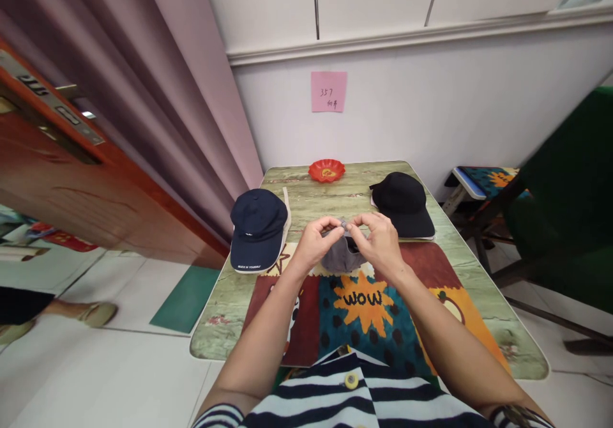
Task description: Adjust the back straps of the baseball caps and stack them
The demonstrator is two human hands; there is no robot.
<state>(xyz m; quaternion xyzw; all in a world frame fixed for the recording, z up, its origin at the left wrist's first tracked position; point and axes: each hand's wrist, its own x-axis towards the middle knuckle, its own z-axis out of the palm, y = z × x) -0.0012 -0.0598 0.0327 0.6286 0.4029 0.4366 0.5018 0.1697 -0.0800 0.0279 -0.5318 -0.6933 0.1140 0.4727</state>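
Grey fabric cap (341,259), pinched at its strap (343,224) by left hand (317,240) and right hand (378,239), multicoloured printed mat (366,338) beneath.

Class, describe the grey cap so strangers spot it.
Find the green table by the wall. Near its middle, the left hand and right hand meet at the grey cap. Its colour separates it from the navy cap leftward and black cap rightward.

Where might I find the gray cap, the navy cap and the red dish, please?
Gray cap (338,259): head view, on its fabric body.
Navy cap (258,213): head view, on its crown.
Red dish (315,171): head view, on its wall.
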